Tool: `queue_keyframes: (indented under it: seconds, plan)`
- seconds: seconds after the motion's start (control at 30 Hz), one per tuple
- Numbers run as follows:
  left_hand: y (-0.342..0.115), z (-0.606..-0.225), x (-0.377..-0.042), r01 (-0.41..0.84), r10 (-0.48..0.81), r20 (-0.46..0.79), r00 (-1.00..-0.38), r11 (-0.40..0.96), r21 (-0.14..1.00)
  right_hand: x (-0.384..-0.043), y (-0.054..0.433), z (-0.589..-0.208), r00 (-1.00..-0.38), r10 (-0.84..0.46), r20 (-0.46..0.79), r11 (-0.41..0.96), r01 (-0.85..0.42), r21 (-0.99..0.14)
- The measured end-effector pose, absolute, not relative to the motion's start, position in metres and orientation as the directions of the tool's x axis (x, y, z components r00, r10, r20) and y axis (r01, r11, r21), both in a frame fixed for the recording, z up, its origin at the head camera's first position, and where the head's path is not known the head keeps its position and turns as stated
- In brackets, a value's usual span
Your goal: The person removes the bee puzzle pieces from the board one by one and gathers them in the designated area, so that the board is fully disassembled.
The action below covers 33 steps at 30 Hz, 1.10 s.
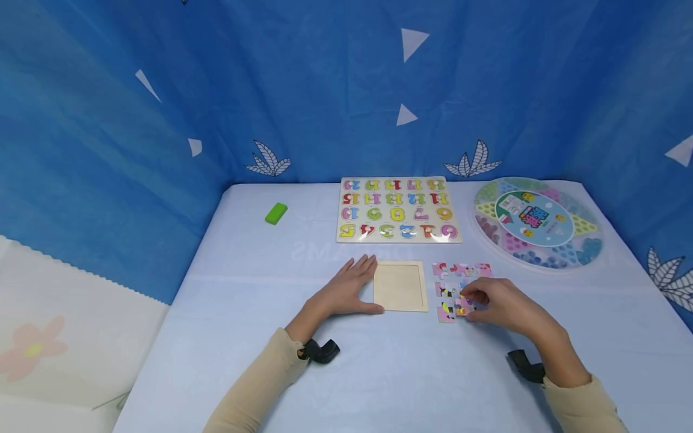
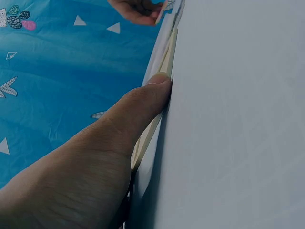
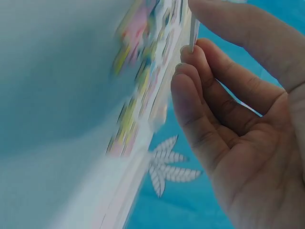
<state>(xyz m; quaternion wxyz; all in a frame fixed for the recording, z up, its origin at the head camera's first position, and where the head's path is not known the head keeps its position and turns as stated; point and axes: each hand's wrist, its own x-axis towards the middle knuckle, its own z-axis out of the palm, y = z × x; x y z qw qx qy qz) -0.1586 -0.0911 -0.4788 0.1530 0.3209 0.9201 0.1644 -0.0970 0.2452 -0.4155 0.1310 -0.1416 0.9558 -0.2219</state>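
In the head view my left hand (image 1: 346,290) lies with fingers extended along the left side of a square wooden puzzle tray (image 1: 399,287). Its thumb touches the tray's edge in the left wrist view. A raised border surrounds the tray's bare inside. To the right of it, my right hand (image 1: 506,305) pinches a small jigsaw piece (image 1: 463,307) between thumb and fingertips; the right wrist view shows this piece (image 3: 194,33) edge-on. Several pink jigsaw pieces (image 1: 446,313) with colourful prints lie in loose rows beside that hand, some partly hidden under it.
Behind the tray lies a number puzzle board (image 1: 397,210). A round Chinese checkers-style board (image 1: 536,219) with coloured beads is at the back right. A green block (image 1: 276,213) sits at the back left. Blue patterned cloth (image 1: 346,90) hangs behind the white table (image 1: 260,276).
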Motion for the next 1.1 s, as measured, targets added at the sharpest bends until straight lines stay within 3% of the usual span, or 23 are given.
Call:
queue_keyframes:
  seconds: [0.47, 1.1]
  plan:
    - [-0.095, -0.480, -0.159, 0.527, 0.629, -0.163, -0.760, 0.743, 0.413, -0.089, 0.284, -0.422, -0.943, -0.231, -0.240, 0.897, -0.111, -0.427]
    - [-0.092, -0.480, -0.159, 0.551, 0.644, -0.161, -0.747, 0.737, 0.392, -0.085, 0.298, -0.432, -0.930, -0.179, -0.321, 0.920, -0.042, -0.390]
